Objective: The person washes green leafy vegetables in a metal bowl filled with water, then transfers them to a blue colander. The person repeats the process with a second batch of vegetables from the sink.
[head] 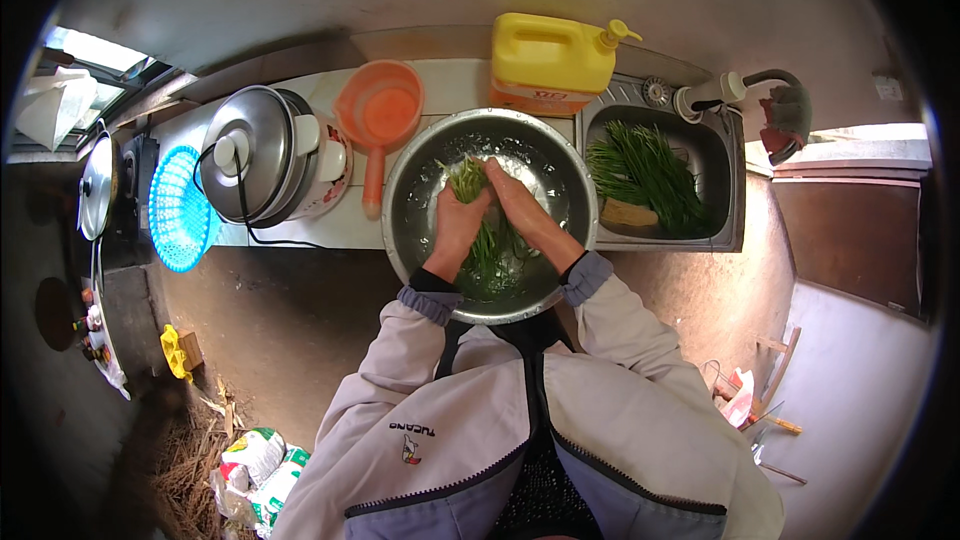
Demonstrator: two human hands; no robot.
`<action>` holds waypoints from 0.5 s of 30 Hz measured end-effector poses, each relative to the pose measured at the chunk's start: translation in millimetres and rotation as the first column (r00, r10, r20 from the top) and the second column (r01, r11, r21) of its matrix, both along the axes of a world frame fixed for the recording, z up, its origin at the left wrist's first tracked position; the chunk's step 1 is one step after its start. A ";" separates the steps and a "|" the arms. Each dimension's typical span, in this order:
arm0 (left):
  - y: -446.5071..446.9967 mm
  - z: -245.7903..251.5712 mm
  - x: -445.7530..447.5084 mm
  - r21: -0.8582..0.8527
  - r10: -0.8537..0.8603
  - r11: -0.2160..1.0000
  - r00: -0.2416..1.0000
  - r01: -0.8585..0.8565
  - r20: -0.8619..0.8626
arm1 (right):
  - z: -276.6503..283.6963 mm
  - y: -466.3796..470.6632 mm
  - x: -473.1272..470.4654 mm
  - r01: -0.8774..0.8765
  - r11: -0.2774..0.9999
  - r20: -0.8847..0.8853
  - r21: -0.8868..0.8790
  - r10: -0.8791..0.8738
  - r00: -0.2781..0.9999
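Observation:
A round stainless steel basin [409,255] with water in it stands at the front of the counter. Over the water, my left hand [459,219] is closed around a bunch of thin green leafy vegetables [484,259], the pale stem ends up and the green leaves down in the basin. My right hand [517,199] is beside the pale ends, its fingertips against or very near them; whether it grips any is unclear. More of the long green vegetables [652,172] lie in the metal sink [720,202] to the right, next to a tan block-like item [628,214].
Behind the basin are an orange plastic dipper [382,109] and a yellow pump jug [551,60]. Left of them stand a lidded electric pot [251,157] with a cord and a blue plastic basket [180,208] at the counter's edge. A faucet [709,96] rises behind the sink.

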State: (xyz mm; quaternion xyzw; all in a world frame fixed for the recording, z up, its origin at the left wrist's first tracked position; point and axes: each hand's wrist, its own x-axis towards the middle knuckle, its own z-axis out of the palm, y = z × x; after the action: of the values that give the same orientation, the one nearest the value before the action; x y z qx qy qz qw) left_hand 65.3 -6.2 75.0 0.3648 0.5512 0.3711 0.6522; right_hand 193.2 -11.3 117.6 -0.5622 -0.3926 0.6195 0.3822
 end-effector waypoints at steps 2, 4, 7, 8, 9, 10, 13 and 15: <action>-1.8 0.2 0.4 0.128 0.011 0.992 0.999 -0.007 -0.032 | 2.2 -4.0 1.2 -0.063 0.986 0.111 0.153 0.046 0.993; -3.7 5.0 -0.4 0.215 0.005 0.976 0.997 0.012 -0.080 | 2.3 -10.6 6.3 -0.048 0.980 0.219 0.196 0.004 0.976; -7.5 18.9 -3.6 0.348 -0.046 0.929 0.973 0.124 -0.226 | -1.9 -22.7 23.4 -0.003 0.981 0.217 0.195 -0.040 0.975; -7.3 24.1 -4.9 0.414 -0.056 0.890 0.946 0.192 -0.320 | -4.5 -26.3 30.6 0.021 0.981 0.186 0.194 -0.058 0.981; -7.0 29.0 -5.8 0.477 -0.050 0.840 0.912 0.260 -0.408 | -7.4 -30.0 38.4 0.046 0.982 0.161 0.182 -0.076 0.984; -6.4 33.7 -6.9 0.430 -0.098 0.850 0.892 0.306 -0.441 | -10.8 -33.3 46.1 0.089 0.985 0.081 0.145 -0.101 0.992; -4.5 46.2 -7.3 0.450 -0.120 0.817 0.870 0.361 -0.479 | -21.4 -41.5 72.3 -0.006 1.000 0.064 -0.025 0.008 0.998; -2.1 56.6 -12.7 0.467 -0.148 0.800 0.879 0.376 -0.454 | -29.7 -48.2 86.1 0.054 0.997 -0.011 -0.054 -0.055 0.998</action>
State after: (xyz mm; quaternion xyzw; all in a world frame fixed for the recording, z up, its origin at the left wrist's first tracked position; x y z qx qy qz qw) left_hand 52.6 -8.3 131.6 0.6754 0.4860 0.3340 0.4428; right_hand 279.3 -59.6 87.9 -0.5788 -0.3581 0.6227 0.3861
